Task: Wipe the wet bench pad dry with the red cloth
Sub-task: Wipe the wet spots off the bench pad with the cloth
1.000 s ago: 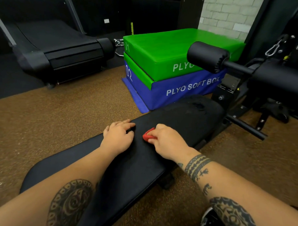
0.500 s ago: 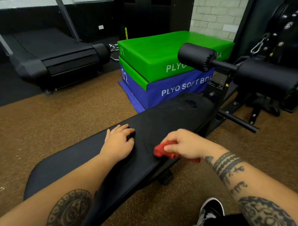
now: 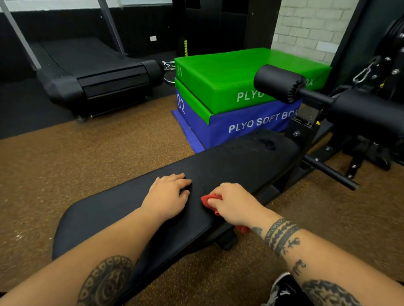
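Your right hand is curled down over the red cloth, bunching it against the pad close to the pad's near long edge. Only a wad of cloth shows past your fingers, plus a scrap poking out under your wrist over that edge. Your left hand holds nothing; it lies palm down with the fingers loosely spread on the middle of the pad, just beside the cloth, bracing you.

The cloth looks soft, thin and light. It will crumple into whatever shape you squeeze, so a tight fist gives you a small wiping face. I'd flatten it under your palm and spread fingers, pinning the leading fold with your fingertips so it does not roll up as you push. Once it soaks through, it will likely smear more than it dries; turn to a fresh side.

The pad is firm, smooth vinyl-like upholstery over padding, probably slick where wet. It gives a little under pressure, so press evenly. It rests on a heavy frame and should not shift.

Toward the pad's far end, near the roller, there is a darker, blotchy patch that looks damp. That end seems not yet dried.
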`<action>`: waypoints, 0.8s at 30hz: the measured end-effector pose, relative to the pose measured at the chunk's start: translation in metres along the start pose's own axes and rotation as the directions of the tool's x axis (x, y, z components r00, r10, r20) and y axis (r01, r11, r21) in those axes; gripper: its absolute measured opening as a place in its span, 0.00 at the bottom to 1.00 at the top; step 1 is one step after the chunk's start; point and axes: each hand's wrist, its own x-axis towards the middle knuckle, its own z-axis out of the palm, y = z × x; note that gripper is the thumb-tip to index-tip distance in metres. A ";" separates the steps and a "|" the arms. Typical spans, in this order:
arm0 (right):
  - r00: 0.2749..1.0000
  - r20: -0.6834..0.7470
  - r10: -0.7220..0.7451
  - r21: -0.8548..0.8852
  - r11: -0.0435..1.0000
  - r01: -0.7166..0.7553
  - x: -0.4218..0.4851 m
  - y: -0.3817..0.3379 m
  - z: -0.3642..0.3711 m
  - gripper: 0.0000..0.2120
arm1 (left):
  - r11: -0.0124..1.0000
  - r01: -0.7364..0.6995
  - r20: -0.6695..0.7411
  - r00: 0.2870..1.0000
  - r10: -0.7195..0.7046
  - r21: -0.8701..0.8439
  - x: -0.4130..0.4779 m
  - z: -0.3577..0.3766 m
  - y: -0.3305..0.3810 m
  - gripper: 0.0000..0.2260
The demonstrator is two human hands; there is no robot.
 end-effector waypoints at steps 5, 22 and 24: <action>0.952 -0.291 0.094 0.065 0.995 -0.078 0.016 0.002 -0.010 0.13 | 1.000 -0.010 0.099 0.995 0.010 0.004 -0.004 -0.013 -0.011 0.20; 0.934 0.155 -0.321 -0.065 0.940 0.334 -0.009 -0.025 0.019 0.13 | 0.978 -0.084 -0.101 0.993 0.066 -0.188 -0.032 -0.014 -0.038 0.14; 0.912 0.221 -0.345 -0.054 0.930 0.365 -0.022 -0.025 0.015 0.13 | 0.981 -0.102 -0.101 0.991 0.086 -0.165 -0.032 -0.009 -0.033 0.14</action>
